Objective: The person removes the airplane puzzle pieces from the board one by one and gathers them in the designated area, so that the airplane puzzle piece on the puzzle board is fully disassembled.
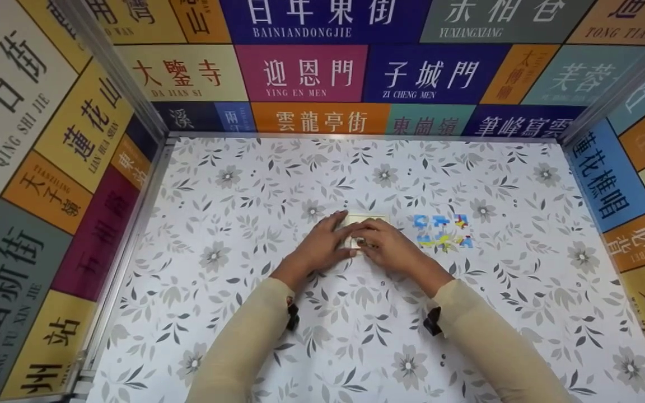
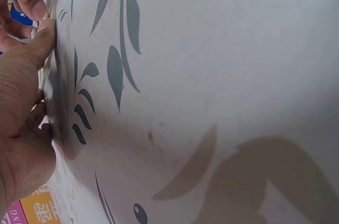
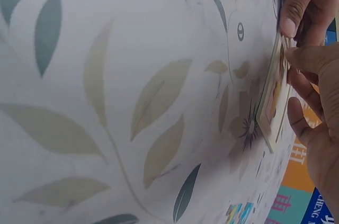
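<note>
A small pale wooden puzzle tray [image 1: 368, 215] lies on the table, mostly covered by both hands. My left hand [image 1: 322, 240] grips the tray along its left side, thumb at the near edge and fingers at the far one. Over the tray, my right hand [image 1: 384, 242] has thumb and fingers together on a small dark puzzle piece [image 1: 361, 242], largely hidden by the fingertips. In the right wrist view, orange and yellow colours show inside the tray [image 3: 273, 97]. To the right of the hands lie several jigsaw pieces [image 1: 440, 240], blue, yellow and red, in two loose rows.
White paper with grey leaves and flowers covers the table [image 1: 244, 313]. Panels with printed street-name signs [image 1: 300, 73] enclose its back and both sides. Dark bands [image 1: 433, 322] with small devices sit at the cuffs of the beige sleeves.
</note>
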Demonstrator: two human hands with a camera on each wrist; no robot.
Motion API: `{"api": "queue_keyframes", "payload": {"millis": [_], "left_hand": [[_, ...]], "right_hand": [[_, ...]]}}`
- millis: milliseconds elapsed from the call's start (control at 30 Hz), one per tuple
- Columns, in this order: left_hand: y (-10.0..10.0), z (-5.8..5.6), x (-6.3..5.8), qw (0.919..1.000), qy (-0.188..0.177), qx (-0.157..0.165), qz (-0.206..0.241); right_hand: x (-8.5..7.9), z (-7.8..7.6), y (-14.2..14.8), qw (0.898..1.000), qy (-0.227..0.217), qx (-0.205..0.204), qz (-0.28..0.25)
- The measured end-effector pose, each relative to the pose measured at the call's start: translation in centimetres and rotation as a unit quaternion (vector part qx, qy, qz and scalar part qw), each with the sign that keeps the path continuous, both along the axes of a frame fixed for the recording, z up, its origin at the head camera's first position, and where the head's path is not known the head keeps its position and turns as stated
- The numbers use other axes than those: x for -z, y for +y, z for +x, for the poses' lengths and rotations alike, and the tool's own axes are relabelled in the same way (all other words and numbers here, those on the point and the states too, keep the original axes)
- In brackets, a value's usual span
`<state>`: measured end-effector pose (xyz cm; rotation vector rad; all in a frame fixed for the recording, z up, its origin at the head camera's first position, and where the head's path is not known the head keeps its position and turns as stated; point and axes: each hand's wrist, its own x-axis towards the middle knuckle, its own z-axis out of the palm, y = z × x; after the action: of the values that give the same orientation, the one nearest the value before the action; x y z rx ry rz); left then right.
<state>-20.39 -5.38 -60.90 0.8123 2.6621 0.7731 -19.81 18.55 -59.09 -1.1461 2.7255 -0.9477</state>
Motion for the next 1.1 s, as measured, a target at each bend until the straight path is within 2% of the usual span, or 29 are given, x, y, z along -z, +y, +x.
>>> {"api": "queue_keyframes", "payload": {"millis": [200,433,733,1100], "left_hand": [[-0.1,-0.1,-0.2,1.0000,0.003,0.005,-0.007],[-0.1,-0.2,-0.2,1.0000,0.002,0.006,-0.004],[0.0,0.0,0.0,0.9999,-0.012,-0.001,-0.004],[0.2,0.1,-0.1,0.9998,-0.020,-0.008,-0.001]], "right_hand": [[-0.1,0.4,1.9,1.000,-0.002,0.017,-0.014],[0.3,1.1,5.4,0.998,0.050,0.013,-0.030],[0.4,3.2,9.3,0.998,0.047,0.032,-0.008],[0.7,4.7,12.5,0.996,0.092,0.011,-0.001]]}}
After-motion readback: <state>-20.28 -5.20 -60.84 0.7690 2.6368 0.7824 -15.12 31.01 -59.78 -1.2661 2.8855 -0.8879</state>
